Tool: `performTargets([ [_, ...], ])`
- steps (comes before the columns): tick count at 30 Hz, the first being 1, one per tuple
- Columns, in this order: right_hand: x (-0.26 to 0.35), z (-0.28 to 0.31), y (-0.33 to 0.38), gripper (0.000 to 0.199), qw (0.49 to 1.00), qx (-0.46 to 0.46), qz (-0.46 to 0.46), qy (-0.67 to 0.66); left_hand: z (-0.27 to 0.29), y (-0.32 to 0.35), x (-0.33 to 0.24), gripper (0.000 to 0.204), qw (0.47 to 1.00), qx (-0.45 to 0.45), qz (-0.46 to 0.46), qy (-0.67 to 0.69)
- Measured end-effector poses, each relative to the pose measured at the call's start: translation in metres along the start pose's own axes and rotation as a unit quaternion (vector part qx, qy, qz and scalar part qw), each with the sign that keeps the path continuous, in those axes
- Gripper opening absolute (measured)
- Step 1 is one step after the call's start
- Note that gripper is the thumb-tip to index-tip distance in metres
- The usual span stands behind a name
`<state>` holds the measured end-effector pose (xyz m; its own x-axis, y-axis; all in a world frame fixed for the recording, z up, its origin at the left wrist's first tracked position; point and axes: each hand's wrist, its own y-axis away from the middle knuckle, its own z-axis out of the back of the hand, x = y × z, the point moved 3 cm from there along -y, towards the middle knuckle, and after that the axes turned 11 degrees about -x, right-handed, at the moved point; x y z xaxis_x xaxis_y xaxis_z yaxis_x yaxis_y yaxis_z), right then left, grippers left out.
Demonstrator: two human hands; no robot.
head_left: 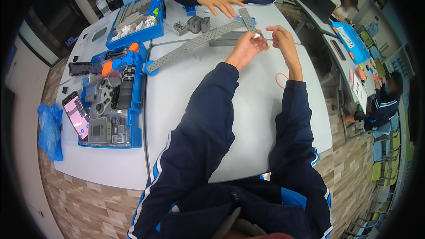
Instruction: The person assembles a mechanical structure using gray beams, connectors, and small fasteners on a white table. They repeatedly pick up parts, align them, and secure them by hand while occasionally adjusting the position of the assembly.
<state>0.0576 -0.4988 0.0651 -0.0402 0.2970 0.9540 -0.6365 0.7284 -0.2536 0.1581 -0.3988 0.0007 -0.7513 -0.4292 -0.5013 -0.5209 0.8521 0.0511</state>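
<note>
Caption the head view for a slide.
Both hands, left hand and right hand, work at a grey perforated beam beside a blue parts case.

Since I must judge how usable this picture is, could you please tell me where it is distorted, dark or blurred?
In the head view, the fisheye bends the table edge and darkens the corners; light is even, with little glare; the left hand and right hand are fairly sharp; the person at the right rim is blurred.
</note>
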Motion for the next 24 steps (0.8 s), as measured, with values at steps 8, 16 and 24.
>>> performTargets([
  [8,0.016,0.001,0.068,0.016,0.956,-0.068,0.226,0.172,-0.001,0.060,0.022,0.030,0.977,0.066,-0.065,-0.192],
  [16,-0.013,-0.005,0.107,0.016,0.924,-0.039,0.350,0.148,0.018,0.092,0.045,0.032,0.963,0.062,-0.085,-0.249],
  [24,-0.029,-0.008,0.115,0.013,0.855,-0.058,0.462,0.230,0.029,0.095,0.055,0.026,0.962,0.022,-0.103,-0.251],
])
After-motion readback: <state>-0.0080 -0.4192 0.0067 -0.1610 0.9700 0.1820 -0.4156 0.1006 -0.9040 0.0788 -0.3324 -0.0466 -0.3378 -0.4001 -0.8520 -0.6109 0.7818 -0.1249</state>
